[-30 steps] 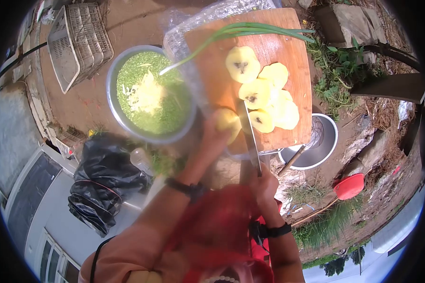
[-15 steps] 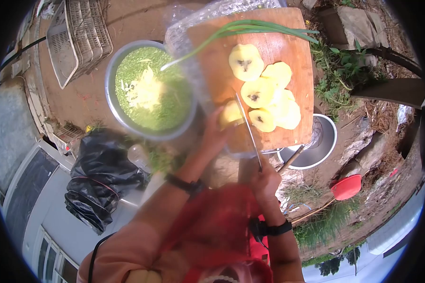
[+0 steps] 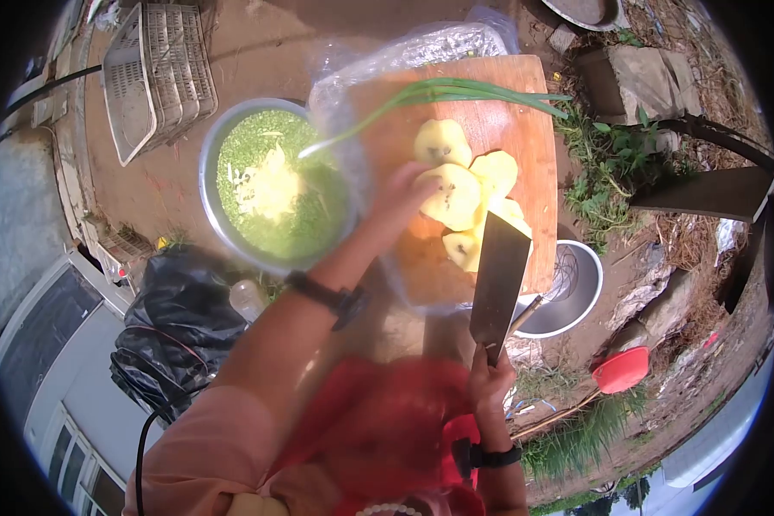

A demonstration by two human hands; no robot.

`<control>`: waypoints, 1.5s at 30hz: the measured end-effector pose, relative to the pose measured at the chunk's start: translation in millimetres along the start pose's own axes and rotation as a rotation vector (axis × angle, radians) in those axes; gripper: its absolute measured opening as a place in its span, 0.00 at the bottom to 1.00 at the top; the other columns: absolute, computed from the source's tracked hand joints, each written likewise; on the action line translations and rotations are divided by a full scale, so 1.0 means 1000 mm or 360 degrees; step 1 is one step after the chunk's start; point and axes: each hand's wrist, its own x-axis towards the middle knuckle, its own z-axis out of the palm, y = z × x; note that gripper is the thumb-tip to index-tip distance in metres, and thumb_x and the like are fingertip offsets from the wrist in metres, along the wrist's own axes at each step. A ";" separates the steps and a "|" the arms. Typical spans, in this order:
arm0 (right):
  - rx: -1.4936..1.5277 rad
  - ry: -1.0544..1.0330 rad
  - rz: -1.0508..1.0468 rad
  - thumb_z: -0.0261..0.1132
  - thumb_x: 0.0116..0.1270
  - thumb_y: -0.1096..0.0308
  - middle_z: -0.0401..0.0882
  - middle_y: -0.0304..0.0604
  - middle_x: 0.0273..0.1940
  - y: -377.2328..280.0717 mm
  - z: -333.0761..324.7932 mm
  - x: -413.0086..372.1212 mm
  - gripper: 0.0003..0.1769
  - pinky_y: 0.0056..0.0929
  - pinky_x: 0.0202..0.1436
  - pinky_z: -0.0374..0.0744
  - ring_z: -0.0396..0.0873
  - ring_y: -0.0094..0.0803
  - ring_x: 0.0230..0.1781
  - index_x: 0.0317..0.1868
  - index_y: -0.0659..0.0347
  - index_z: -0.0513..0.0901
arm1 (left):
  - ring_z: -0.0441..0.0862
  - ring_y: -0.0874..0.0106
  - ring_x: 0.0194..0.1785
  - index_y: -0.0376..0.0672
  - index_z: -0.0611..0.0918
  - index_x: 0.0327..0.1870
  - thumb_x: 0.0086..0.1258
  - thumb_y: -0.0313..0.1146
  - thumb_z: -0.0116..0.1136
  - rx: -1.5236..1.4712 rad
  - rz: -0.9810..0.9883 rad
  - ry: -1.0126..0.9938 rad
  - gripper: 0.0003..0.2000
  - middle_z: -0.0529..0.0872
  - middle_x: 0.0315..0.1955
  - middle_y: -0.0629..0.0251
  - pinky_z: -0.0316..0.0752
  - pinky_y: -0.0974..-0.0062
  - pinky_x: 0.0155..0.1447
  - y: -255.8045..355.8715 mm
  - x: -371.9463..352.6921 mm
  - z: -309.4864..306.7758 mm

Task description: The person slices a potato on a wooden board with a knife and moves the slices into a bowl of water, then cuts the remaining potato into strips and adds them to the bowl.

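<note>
while left hand (image 3: 399, 196) pinches round yellow slice (image 3: 452, 198), right hand (image 3: 492, 384) grips flat, dark-bladed cleaver (image 3: 500, 282).

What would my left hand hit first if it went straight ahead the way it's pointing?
Your left hand would first meet the round, pale yellow slice at its fingertips, then probably the other yellow slices on the brown wooden board, though depth is hard to judge.
</note>
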 end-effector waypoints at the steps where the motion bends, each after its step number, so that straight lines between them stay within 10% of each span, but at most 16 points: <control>1: 0.0023 0.0006 0.0008 0.58 0.61 0.74 0.77 0.52 0.21 0.001 -0.001 0.003 0.06 0.35 0.25 0.74 0.80 0.43 0.21 0.35 0.65 0.80 | 0.80 0.78 0.36 0.39 0.78 0.49 0.65 0.35 0.60 0.0015 -0.0034 0.0026 0.14 0.83 0.38 0.66 0.76 0.80 0.38 0.014 0.003 0.009; 9: 0.0305 -0.0056 0.0344 0.62 0.63 0.72 0.79 0.37 0.22 -0.026 -0.009 0.018 0.08 0.26 0.26 0.71 0.71 0.18 0.23 0.38 0.68 0.81 | 0.77 0.79 0.27 0.40 0.83 0.35 0.61 0.39 0.61 0.0672 0.0219 0.0155 0.11 0.81 0.25 0.68 0.73 0.79 0.30 0.069 0.073 0.056; 12: 0.0173 -0.0079 0.0149 0.60 0.63 0.71 0.79 0.50 0.23 -0.019 -0.013 0.026 0.07 0.30 0.25 0.74 0.79 0.34 0.21 0.38 0.66 0.80 | 0.76 0.78 0.27 0.39 0.81 0.31 0.61 0.38 0.60 0.0788 0.0337 0.0273 0.10 0.80 0.23 0.67 0.72 0.76 0.31 0.078 0.093 0.060; 17: -0.0065 -0.0020 -0.0116 0.62 0.62 0.71 0.77 0.40 0.20 0.008 -0.017 0.034 0.08 0.27 0.24 0.71 0.71 0.21 0.20 0.38 0.68 0.80 | 0.77 0.69 0.31 0.41 0.79 0.34 0.60 0.36 0.59 0.0508 0.0679 0.0644 0.08 0.79 0.26 0.64 0.72 0.69 0.39 0.072 0.057 0.050; 21: 0.0103 0.0097 -0.0109 0.61 0.62 0.70 0.75 0.47 0.17 0.008 -0.018 0.036 0.06 0.32 0.21 0.73 0.76 0.39 0.15 0.36 0.64 0.81 | 0.75 0.60 0.46 0.42 0.77 0.48 0.55 0.29 0.59 0.1755 0.1412 -0.0065 0.17 0.78 0.42 0.59 0.70 0.64 0.49 0.015 -0.009 0.034; 27: 0.0001 0.0101 -0.0064 0.62 0.62 0.69 0.76 0.46 0.18 0.017 -0.024 0.038 0.07 0.31 0.21 0.72 0.77 0.35 0.16 0.36 0.65 0.81 | 0.69 0.55 0.56 0.40 0.68 0.61 0.53 0.29 0.59 0.2447 0.1358 -0.0339 0.30 0.73 0.50 0.55 0.68 0.62 0.55 -0.031 -0.008 0.034; 30: 0.0019 -0.0051 0.0112 0.61 0.62 0.72 0.81 0.45 0.24 0.009 -0.028 0.036 0.10 0.28 0.28 0.74 0.76 0.25 0.23 0.43 0.68 0.80 | 0.71 0.53 0.56 0.39 0.72 0.58 0.54 0.27 0.58 0.2064 0.1301 -0.0332 0.26 0.75 0.50 0.52 0.69 0.61 0.57 -0.028 -0.016 0.028; 33: -0.0090 0.0059 -0.0164 0.62 0.62 0.68 0.79 0.49 0.21 0.011 -0.021 0.032 0.08 0.33 0.23 0.74 0.80 0.42 0.20 0.40 0.62 0.82 | 0.77 0.66 0.46 0.35 0.76 0.53 0.58 0.27 0.58 0.1209 0.0953 0.0074 0.19 0.78 0.44 0.57 0.72 0.69 0.47 -0.015 -0.045 0.024; 36: -0.0184 -0.0102 -0.0242 0.61 0.62 0.69 0.80 0.50 0.23 -0.005 -0.018 0.027 0.09 0.35 0.24 0.76 0.80 0.45 0.22 0.42 0.60 0.82 | 0.82 0.69 0.39 0.37 0.78 0.51 0.65 0.27 0.56 0.0372 -0.0094 0.0279 0.14 0.83 0.40 0.61 0.77 0.73 0.47 -0.020 -0.062 0.007; 45: -0.0583 -0.0220 -0.0725 0.61 0.59 0.74 0.79 0.47 0.25 -0.033 0.051 0.035 0.15 0.40 0.26 0.75 0.77 0.44 0.24 0.48 0.58 0.81 | 0.79 0.76 0.37 0.36 0.81 0.46 0.63 0.32 0.59 -0.0363 -0.0305 0.0313 0.13 0.83 0.36 0.64 0.75 0.76 0.40 -0.096 -0.077 -0.033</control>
